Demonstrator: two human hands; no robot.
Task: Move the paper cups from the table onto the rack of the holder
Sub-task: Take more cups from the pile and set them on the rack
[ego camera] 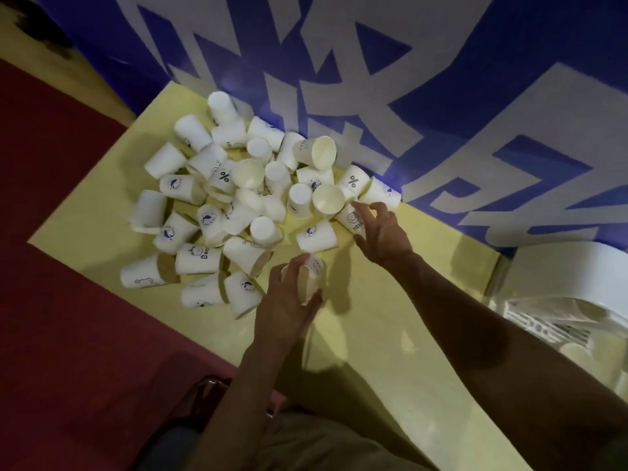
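Two bare forearms reach up from the bottom edge across the yellow table (390, 334); between them at the bottom a lap shows, and beside it part of a dark chair frame (204, 385) over the red floor (68, 300); the left hand (289, 307) grips a held cup (311, 277) near the table's middle, fingers and thumb curled round its side, the cup tilted with its mouth toward the camera and slightly blurred; whether it is one cup or a nested few I cannot tell; the right hand (384, 232) lies farther out and to the right, fingers spread and bent over a lying cup (353, 220) printed with a circle and "HEL"; the fingertips (358, 207) touch or nearly touch that cup's side, and no closed grip on it shows; both hands sit at the near right edge of the pile of paper cups (238, 198), which covers the far left part of the table, most cups on their sides, some with open mouths up, some bottom-up, several printed with small blue marks or a "%" sign; just behind the pile stands a blue wall (441, 62) with large white shapes; at the right edge, past the table's corner, a white holder (560, 273) shows with a white slatted rack (543, 321), its contents too blurred to make out.
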